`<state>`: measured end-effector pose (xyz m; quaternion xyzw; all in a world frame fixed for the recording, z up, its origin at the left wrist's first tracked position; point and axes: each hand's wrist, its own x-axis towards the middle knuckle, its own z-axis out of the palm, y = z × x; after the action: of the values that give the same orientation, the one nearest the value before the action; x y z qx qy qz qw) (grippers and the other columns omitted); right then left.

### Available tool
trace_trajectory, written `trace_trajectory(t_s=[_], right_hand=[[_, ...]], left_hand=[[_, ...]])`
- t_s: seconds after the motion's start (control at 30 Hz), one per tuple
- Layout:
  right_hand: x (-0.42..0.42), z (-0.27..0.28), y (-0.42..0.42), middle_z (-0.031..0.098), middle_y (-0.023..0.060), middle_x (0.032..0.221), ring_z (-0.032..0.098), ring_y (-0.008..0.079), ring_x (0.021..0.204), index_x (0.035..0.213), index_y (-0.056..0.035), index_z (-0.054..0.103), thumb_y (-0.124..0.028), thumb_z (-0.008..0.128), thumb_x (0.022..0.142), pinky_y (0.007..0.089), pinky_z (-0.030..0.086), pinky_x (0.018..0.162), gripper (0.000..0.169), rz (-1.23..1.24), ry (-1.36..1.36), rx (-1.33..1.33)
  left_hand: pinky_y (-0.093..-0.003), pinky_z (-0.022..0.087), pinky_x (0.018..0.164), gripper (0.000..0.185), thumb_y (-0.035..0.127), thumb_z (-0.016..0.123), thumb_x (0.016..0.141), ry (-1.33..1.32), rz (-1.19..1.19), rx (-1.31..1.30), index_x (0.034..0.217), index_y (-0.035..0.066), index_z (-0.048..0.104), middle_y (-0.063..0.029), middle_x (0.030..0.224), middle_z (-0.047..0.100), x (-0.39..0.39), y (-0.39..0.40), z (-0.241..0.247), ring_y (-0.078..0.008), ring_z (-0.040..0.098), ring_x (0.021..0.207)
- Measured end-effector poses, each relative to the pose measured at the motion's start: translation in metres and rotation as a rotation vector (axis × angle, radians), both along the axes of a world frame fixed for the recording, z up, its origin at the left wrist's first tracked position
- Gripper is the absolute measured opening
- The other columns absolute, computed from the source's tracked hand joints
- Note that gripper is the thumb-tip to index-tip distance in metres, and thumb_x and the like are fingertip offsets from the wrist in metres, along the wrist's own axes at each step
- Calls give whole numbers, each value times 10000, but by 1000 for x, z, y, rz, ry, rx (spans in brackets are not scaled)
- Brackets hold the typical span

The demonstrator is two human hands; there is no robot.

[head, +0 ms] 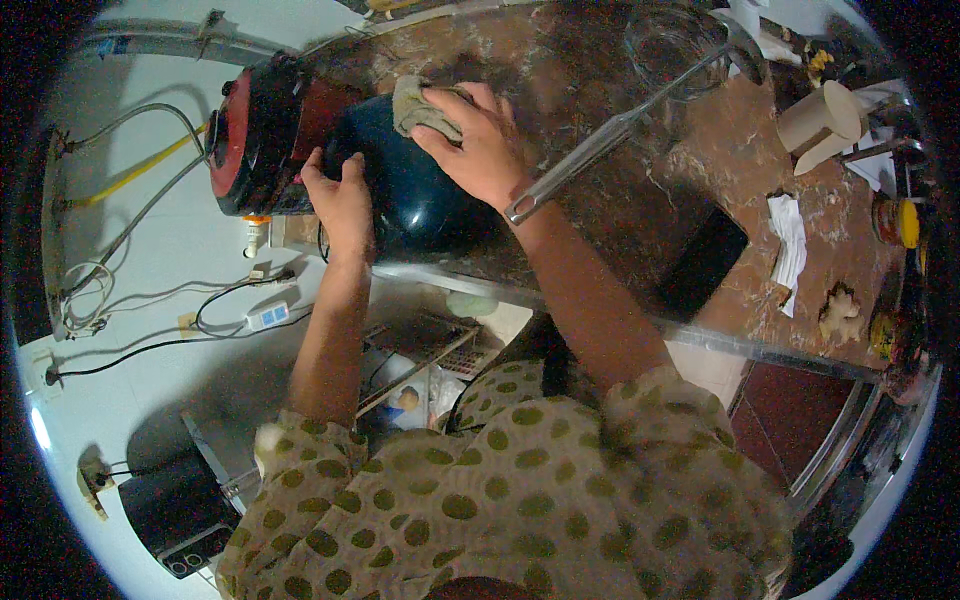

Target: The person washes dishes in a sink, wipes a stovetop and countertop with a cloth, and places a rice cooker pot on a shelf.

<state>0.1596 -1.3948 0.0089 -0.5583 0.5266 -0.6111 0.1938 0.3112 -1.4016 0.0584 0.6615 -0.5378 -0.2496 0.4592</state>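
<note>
My right hand (480, 139) grips a folded grey-green cloth (409, 97) and presses it against the upper part of a dark, glossy rounded appliance body (420, 202) on the counter. On that body's left side is my left hand (341, 199), fingers apart, thumb and fingertips near the seam; whether they touch it is hard to tell. A red-and-black appliance part (255, 142) lies left of the rounded body; the join between them is dark. Across my right wrist in the view runs the long metal handle (600, 142) of a kitchen utensil.
The brown marbled countertop (592, 217) carries a black flat rectangular object (705, 262), a crumpled white paper strip (787, 247), a ginger root (840, 311), a beige jug (817, 124) and a yellow-lidded jar (907, 225). Cables and a white power adapter (268, 316) hang by the left wall.
</note>
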Motion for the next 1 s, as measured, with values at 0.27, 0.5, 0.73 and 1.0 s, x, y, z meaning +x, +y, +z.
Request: trace_trajectory(t_s=[0.27,0.5,0.73,1.0], right_hand=[[18,-35,77,457,138,1025,426,333,924,997,-158,566,-71,636,632,433,369,774,382,96,-16,-43],[33,-99,138,456,184,1041,456,349,909,965,-132,565,-67,562,663,434,409,738,309,327,395,360],[7,-71,101,451,206,1115,477,370,918,1008,-100,561,-97,505,724,447,430,743,289,307,579,896],[-40,-112,-30,563,175,965,534,273,891,1023,-9,536,-241,524,794,338,420,796,326,-4,-379,171]], left_hand=[[-273,343,860,494,93,561,765,66,-20,-9,1177,-41,324,-153,1063,466,1,2,-1,-188,461,939],[-283,342,861,511,92,559,763,-24,-19,-18,1190,-34,309,-150,1063,463,-1,5,3,-191,457,940],[-268,343,847,507,91,562,760,72,-38,0,1183,-30,311,-141,1058,461,3,3,0,-185,453,931],[-266,348,832,509,91,567,757,-26,-16,-9,1186,-24,318,-133,1048,464,-3,7,6,-182,454,918]])
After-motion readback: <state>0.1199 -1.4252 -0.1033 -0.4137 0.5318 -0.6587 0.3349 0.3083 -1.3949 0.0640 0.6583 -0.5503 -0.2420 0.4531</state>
